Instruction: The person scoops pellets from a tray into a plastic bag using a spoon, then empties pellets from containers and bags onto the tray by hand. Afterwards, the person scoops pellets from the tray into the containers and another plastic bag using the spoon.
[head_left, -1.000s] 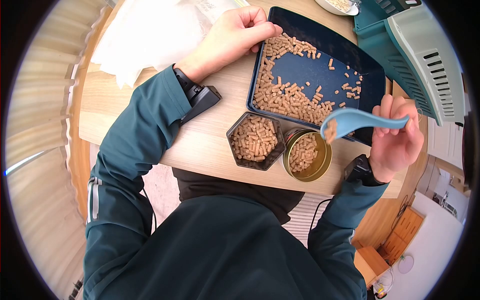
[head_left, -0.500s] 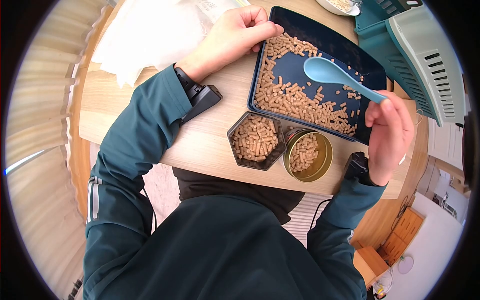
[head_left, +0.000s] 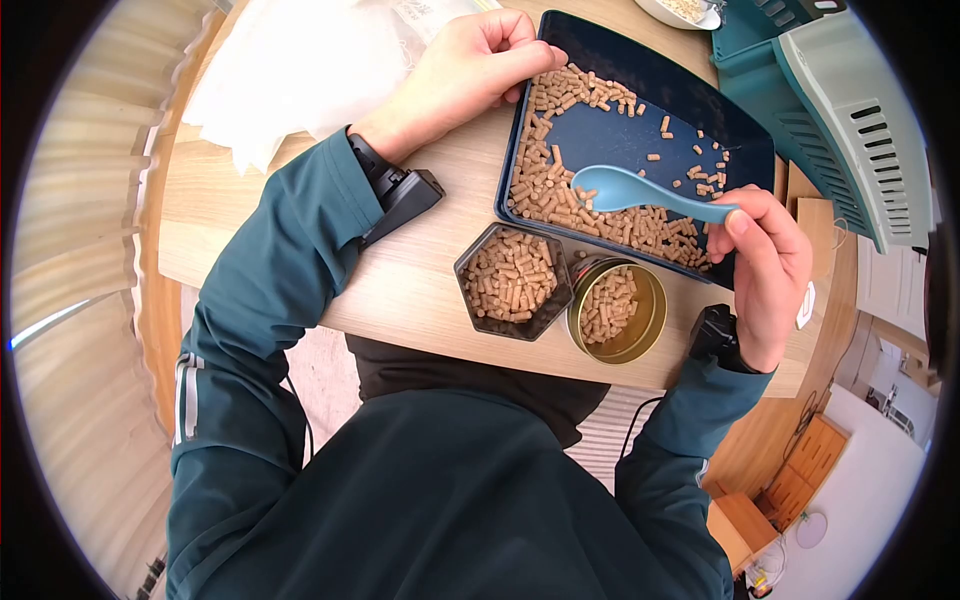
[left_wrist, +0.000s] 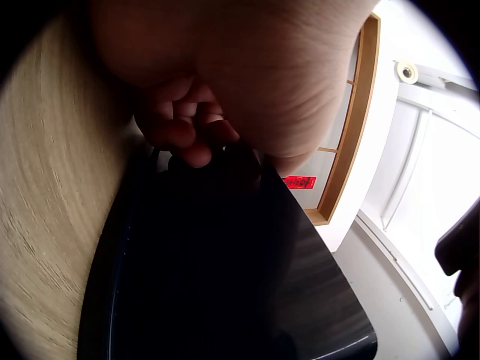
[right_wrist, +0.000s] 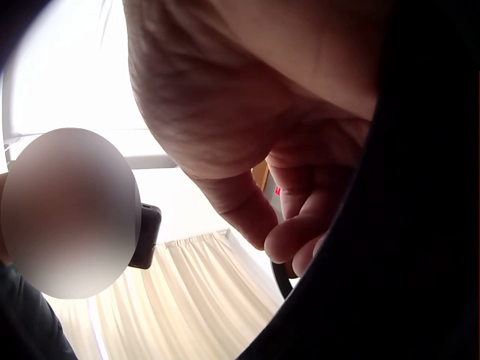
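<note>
A light-blue spoon (head_left: 640, 190) is in my right hand (head_left: 765, 265), pinched at its handle end between thumb and fingers. Its bowl lies low over the wood pellets (head_left: 560, 185) inside the dark-blue tray (head_left: 600, 135), with a few pellets at its edge. At the tray's far left corner, my left hand (head_left: 475, 75) grips the rim with thumb and curled fingers. The left wrist view shows those fingers (left_wrist: 196, 154) curled at the tray's dark side. In the right wrist view the spoon is mostly hidden behind the fingertips.
In front of the tray stand a dark hexagonal container (head_left: 497, 326) full of pellets and a gold tin (head_left: 650, 325) partly filled with them. White plastic bags (head_left: 300, 80) lie at the left. A teal and grey carrier (head_left: 850, 120) and a white bowl (head_left: 655, 12) are at the right and back.
The spoon tipped pellets at the tray's near right side, swung over the tray's middle, then came down left and nearer to the pellet pile. My left hand stayed on the rim.
</note>
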